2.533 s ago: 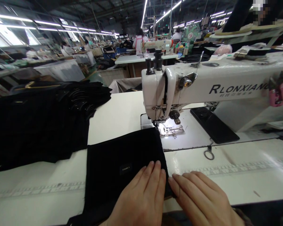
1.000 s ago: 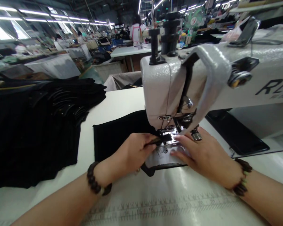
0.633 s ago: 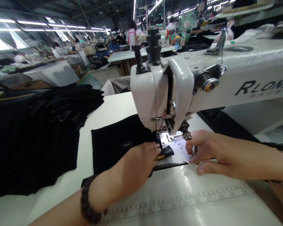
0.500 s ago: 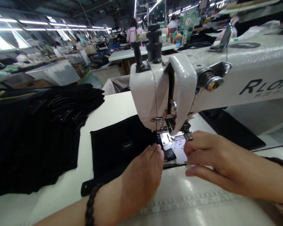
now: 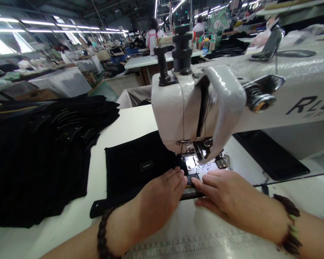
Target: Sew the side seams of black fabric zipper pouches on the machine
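A flat black fabric piece with a small label lies on the sewing machine's table, its right edge at the presser foot. My left hand rests flat on its lower right part, fingers stretched out and close together. At that edge sits a small dark tab with a bit of gold-coloured zip teeth beside it. My right hand touches the tab with its index finger; the thumb is apart, near the fabric's lower edge. The fingertips of my left hand are just beside the tab.
The white sewing machine stands over the fabric. A thick stack of black pieces lies to the left. A black phone-like slab rests under the machine arm. A printed ruler runs along the front. People work farther back.
My right hand has moved left and down from the metal attachment by the presser foot to the tab. That attachment now sits farther right. My left hand and the fabric have hardly moved.
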`<state>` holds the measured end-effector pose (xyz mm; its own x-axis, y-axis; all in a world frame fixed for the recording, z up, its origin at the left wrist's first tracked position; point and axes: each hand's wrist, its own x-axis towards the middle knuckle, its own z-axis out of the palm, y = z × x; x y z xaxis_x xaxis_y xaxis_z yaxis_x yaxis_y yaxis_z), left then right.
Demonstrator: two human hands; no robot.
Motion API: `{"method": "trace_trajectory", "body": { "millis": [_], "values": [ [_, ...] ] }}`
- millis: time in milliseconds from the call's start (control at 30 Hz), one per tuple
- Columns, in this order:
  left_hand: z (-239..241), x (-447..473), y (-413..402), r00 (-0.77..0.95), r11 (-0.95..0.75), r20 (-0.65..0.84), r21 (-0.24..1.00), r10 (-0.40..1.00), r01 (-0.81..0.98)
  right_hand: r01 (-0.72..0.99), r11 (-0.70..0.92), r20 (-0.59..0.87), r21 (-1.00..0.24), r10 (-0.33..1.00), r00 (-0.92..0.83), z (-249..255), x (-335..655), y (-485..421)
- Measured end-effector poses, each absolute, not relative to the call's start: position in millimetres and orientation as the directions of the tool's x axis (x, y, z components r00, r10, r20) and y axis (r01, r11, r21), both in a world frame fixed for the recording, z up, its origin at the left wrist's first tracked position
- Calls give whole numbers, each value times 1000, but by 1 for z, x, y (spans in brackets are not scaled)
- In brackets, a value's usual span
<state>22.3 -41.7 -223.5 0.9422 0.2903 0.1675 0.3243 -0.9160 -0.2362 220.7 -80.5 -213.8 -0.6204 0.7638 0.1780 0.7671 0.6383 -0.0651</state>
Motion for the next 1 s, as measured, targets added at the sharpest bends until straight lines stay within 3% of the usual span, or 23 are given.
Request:
{"method": "trace_trajectory", "body": {
  "millis": [267,567,767,1000],
  "values": [
    [-226,24,-33,940,-904,160,-264,302,336,824,560,100,-90,828,-551,-217,220,-76],
    [-228,27,-23,928,-914,175,-189,330,360,878,478,71,-24,877,-475,-221,217,-69],
    [-223,32,-17,918,-909,133,-145,373,390,882,472,133,11,873,-469,-224,217,-65],
    [-223,33,-16,919,-902,173,-196,354,385,885,466,150,9,874,-462,-225,218,-64]
  ]
}}
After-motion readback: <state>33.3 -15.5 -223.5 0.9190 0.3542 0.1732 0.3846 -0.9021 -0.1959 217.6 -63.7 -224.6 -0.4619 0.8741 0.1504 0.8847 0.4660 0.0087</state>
